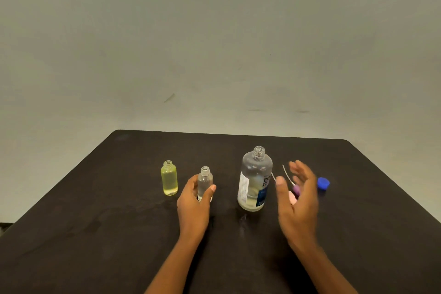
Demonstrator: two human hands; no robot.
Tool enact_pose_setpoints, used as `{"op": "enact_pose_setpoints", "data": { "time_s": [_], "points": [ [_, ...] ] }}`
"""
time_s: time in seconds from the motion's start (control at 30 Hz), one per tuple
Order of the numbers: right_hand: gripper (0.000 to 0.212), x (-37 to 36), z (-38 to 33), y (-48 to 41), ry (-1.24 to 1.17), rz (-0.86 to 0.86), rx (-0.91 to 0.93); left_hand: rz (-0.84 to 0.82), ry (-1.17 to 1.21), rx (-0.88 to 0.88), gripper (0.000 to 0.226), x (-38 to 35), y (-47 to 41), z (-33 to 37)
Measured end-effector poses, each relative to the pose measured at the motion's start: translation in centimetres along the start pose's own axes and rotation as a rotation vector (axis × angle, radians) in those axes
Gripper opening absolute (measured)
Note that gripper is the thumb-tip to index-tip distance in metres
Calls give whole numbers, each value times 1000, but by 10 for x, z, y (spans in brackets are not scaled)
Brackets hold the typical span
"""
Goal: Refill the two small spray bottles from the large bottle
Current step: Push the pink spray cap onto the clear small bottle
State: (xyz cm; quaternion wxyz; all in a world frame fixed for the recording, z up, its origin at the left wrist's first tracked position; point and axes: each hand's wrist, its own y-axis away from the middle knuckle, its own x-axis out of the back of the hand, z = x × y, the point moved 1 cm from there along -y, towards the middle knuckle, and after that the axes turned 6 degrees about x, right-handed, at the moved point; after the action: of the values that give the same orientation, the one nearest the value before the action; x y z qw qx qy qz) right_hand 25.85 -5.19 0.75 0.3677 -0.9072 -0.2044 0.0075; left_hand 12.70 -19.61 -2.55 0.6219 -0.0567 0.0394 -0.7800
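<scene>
1. The clear small bottle [205,182] stands uncapped on the table [95,222], left of the large bottle [254,181].
2. The left hand [194,200] grips it, fingers curled around.
3. The right hand [298,196], blurred, seems spread and empty.

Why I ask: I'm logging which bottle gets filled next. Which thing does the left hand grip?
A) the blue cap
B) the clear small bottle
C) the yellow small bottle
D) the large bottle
B: the left hand curls its fingers and thumb round the clear small bottle, which stands uncapped between the yellow small bottle and the large bottle.
</scene>
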Motion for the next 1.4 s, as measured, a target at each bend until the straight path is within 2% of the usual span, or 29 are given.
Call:
{"op": "enact_pose_setpoints", "data": {
  "time_s": [0.07,0.13,0.27,0.37,0.43,0.53,0.6,0.67,0.8,0.93,1.1,1.4],
  "points": [
    [42,12,8,-6,248,48,79,5,-1,1,35,0,1,1],
    [38,18,20,-9,474,-66,50,6,-8,0,35,0,1,1],
    [36,16,39,-5,614,-330,-126,11,-9,8,32,0,2,1],
    [27,13,44,-2,673,-389,-119,15,-16,13,33,0,3,0],
    [27,13,42,-4,620,-312,-127,21,-12,1,33,0,4,0],
    [26,15,22,-13,324,-3,-166,19,8,-9,32,0,5,0],
    [22,17,2,-23,92,182,-115,19,10,-15,33,0,6,0],
    [24,17,-19,-32,-60,241,-28,26,2,-31,36,1,6,0],
    [26,10,-60,-38,-181,121,217,35,-30,-73,35,1,8,2],
    [30,-8,-75,-32,-70,-124,337,34,-48,-76,39,1,9,4],
    [20,-30,-66,-23,51,-333,482,42,-84,-95,45,1,9,5],
    [25,-32,-69,-28,132,-292,523,52,-95,-110,44,2,8,6]
  ]
}}
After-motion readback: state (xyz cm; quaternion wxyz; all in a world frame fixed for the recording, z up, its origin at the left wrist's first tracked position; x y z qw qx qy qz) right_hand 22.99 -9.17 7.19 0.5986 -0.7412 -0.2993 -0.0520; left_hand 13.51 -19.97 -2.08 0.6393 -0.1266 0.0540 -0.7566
